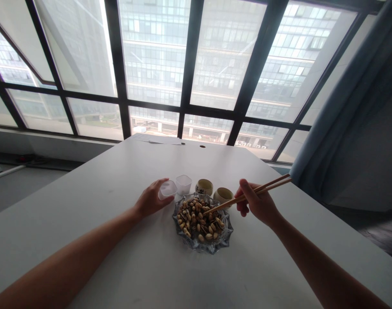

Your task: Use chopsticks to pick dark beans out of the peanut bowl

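My left hand (152, 198) is wrapped round a small translucent plastic cup (167, 189), thumb on the near side and fingers on the far side. A second cup of the same sort (183, 184) stands just right of it. In my right hand (255, 202) is a pair of wooden chopsticks (230, 203), closed in the fingers. Their tips reach down among the mixed nuts and seeds (199, 219) in a scalloped glass bowl (204, 247). Whether the tips pinch a nut is too small to tell. Peanuts, pistachios and striped sunflower seeds show in the heap.
Two cream ceramic cups, one with dark lettering (203, 187) and another (222, 195), stand behind the bowl, close to the chopsticks. All rest on a white table (125, 257). Papers (157, 139) lie at its far edge, before large windows. A blue curtain (340, 98) hangs at the right.
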{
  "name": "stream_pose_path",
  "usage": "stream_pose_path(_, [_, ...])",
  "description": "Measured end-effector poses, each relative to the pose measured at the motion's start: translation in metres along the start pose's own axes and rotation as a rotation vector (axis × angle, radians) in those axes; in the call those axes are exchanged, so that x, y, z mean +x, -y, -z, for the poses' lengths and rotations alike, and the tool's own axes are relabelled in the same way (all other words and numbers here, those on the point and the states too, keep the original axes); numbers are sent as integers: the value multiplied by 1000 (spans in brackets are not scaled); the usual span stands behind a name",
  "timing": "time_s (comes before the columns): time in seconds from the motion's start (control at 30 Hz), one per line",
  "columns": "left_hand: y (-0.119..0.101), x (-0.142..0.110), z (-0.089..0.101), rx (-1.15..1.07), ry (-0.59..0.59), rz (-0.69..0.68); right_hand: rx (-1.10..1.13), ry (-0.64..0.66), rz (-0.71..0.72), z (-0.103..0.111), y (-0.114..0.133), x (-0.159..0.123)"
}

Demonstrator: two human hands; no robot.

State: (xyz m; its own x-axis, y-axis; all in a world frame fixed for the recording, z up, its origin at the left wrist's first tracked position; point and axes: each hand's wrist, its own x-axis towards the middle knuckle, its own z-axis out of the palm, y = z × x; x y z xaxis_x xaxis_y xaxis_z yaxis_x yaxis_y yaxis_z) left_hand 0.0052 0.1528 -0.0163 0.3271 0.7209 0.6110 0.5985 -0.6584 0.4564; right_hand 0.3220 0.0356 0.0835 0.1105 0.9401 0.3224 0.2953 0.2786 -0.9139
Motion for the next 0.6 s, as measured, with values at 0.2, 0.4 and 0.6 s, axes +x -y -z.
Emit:
stream_pose_path(0.2, [-2, 0, 2, 3, 11, 3, 263, -76, -146, -4, -2, 6])
stream_pose_path(0.4, [-2, 0, 1, -4, 12, 10, 368, -75, -228, -5, -2, 6])
stream_pose_path(0.6, [-1, -1, -1, -12, -6, 6, 380, -76, -214, -9, 2, 4])
